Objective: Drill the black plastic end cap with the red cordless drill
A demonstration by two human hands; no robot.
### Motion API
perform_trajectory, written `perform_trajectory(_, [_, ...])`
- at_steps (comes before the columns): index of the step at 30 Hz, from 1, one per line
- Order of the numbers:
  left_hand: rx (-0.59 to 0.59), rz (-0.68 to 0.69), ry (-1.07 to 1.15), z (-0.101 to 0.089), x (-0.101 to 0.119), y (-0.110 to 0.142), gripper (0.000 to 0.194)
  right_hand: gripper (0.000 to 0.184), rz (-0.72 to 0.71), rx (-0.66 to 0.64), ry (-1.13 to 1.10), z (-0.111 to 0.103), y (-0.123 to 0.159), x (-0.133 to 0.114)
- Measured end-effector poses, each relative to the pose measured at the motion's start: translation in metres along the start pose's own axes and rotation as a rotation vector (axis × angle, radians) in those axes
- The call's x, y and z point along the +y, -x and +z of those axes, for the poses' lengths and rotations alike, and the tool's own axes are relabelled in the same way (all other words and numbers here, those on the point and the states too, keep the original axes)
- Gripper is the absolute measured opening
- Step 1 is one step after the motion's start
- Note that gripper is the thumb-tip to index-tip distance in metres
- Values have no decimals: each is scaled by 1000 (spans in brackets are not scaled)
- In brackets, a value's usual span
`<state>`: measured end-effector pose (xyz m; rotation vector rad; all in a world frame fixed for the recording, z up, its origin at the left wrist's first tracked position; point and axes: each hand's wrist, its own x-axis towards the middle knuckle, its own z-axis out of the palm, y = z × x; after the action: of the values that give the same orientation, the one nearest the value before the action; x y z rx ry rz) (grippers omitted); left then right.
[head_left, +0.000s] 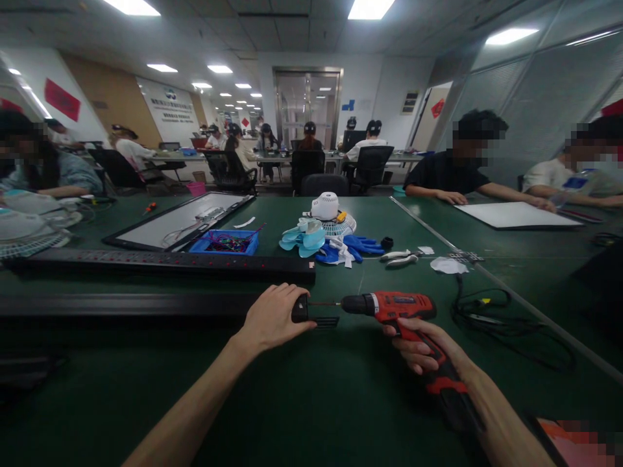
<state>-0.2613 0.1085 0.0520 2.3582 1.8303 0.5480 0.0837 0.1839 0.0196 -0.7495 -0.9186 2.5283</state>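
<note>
A worker's left hand [272,318] closes around the right end of a long black bar [146,306] lying across the near left of a green table [360,395], seemingly to steady it, while the right hand [421,347] grips a red-and-black drill [406,305] by its handle, apparently to keep the long bit [324,303] level with that end. The drill's label and the far-left wall sign [168,110] are too small to read.

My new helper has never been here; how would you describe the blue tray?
On the green table, find the long black bar with red marks. Just beyond it, beside a framed panel, sits the blue tray; unlike the blue gloves, it holds tangled wires.
</note>
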Motion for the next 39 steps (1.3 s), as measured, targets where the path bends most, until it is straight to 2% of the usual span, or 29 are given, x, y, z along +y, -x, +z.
perform_trajectory(6, [14, -6, -2, 2, -2, 0, 61, 28, 14, -31, -15, 1, 1, 0])
perform_trajectory(13, [-6, -9, 5, 1, -2, 1, 62, 27, 1, -1, 3, 5, 3, -2])
perform_trajectory(19, [-8, -21, 5, 1, -1, 1, 61, 27, 3, -50, 11, 0, 1, -1])
perform_trajectory(26, [-3, -15, -14, -1, 1, 1, 57, 28, -8, -31, -3, 2, 3, 0])
perform_trajectory(32, [-16, -30, 1, 0, -1, 1, 62, 26, -11, -88, -11, -3, 1, 1])
perform_trajectory(39, [-34, -40, 0, 1, -3, 1, 65, 26, -8, -83, -16, -3, 1, 1])
